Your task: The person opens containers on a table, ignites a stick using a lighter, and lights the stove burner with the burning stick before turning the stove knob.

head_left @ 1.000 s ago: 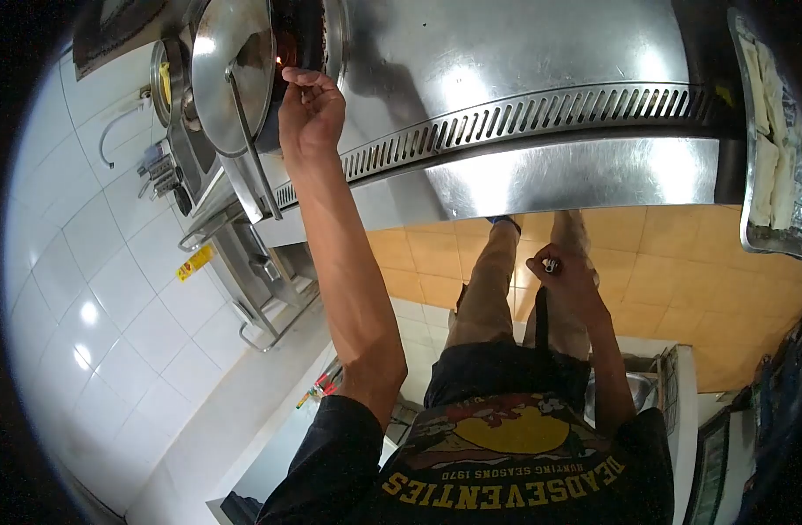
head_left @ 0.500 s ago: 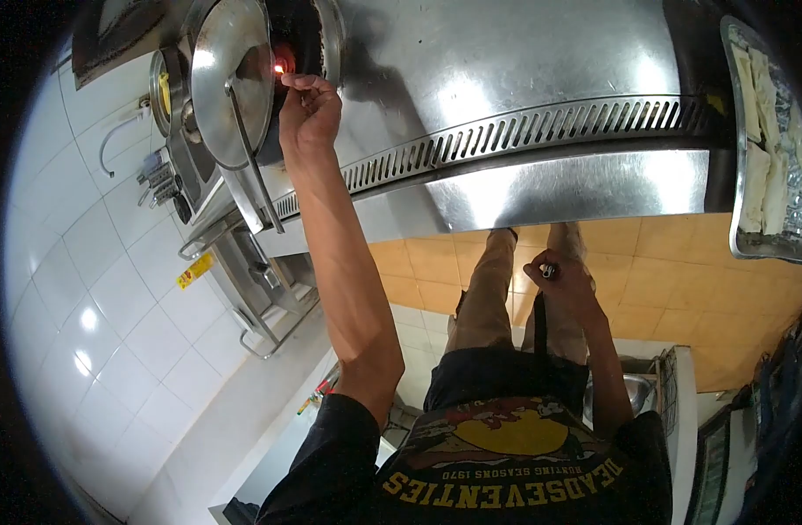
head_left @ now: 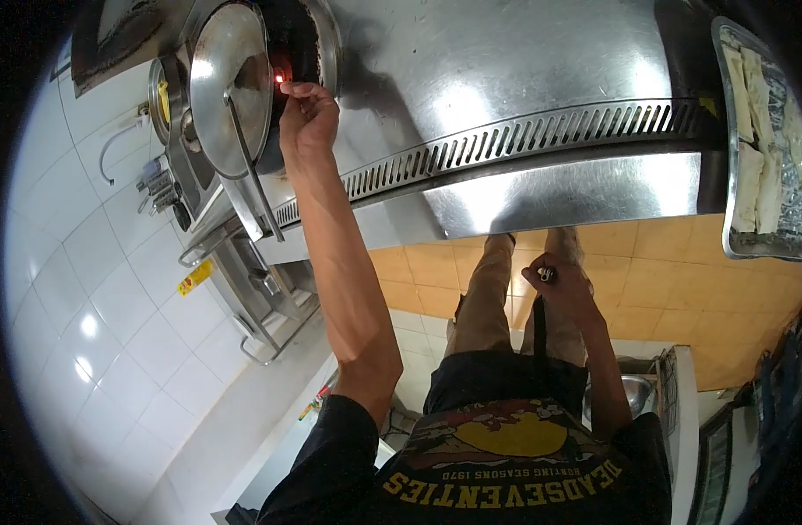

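Observation:
My left hand [head_left: 311, 122] reaches over the stove's round dark burner opening [head_left: 306, 39], thumb and fingers pinched together. A small bright red-orange flame [head_left: 279, 77] glows at the fingertips; whatever the fingers pinch is too small to make out. Beside this hand, on its left, a round metal pan [head_left: 213, 83] stands tilted, with a long-handled metal utensil [head_left: 248, 157] lying across it. Lower down, my right hand [head_left: 569, 289] is closed around a small dark object with a metal tip [head_left: 547, 275], held in front of my legs.
A slotted metal grate [head_left: 524, 136] runs along the steel counter's front [head_left: 576, 188]. At the right edge, a metal tray [head_left: 731, 223] holds pale strips. Utensils [head_left: 160, 188] and a curved faucet [head_left: 108, 153] are at the left, with a yellow packet [head_left: 195, 277] below them.
The counter and tray have shifted slightly in view. The flame at my left fingertips has moved slightly down in view with the hand. My right hand keeps its grasp.

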